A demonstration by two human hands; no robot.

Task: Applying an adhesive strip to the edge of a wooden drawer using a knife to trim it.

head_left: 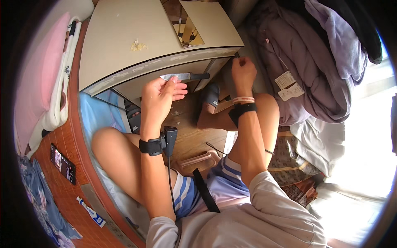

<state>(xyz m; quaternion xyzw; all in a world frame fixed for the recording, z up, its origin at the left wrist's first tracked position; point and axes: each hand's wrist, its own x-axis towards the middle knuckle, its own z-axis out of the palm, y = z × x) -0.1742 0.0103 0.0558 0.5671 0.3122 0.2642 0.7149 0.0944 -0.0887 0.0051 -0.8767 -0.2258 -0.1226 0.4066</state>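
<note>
My left hand [159,97] is in front of a cream-topped desk [124,25], closed on a knife [178,77]. Thumb and fingers pinch its grey blade, and the dark handle points to the right. Just behind the knife runs the desk's front edge [153,64], where whitish patches show along a scuffed strip. Close to the desk's right front corner, my right hand [244,74] has its fingers curled in; whether they hold something is hidden. A small pile of pale yellow scraps [138,45] lies on the desktop.
A rectangular mirror [188,31] lies on the desktop. Dark clothes with tags [297,62] hang at the right. A phone [63,163] and a tube [92,213] rest on the wooden ledge at left. Below are a slipper [211,95] and a pinkish plastic stool [198,161].
</note>
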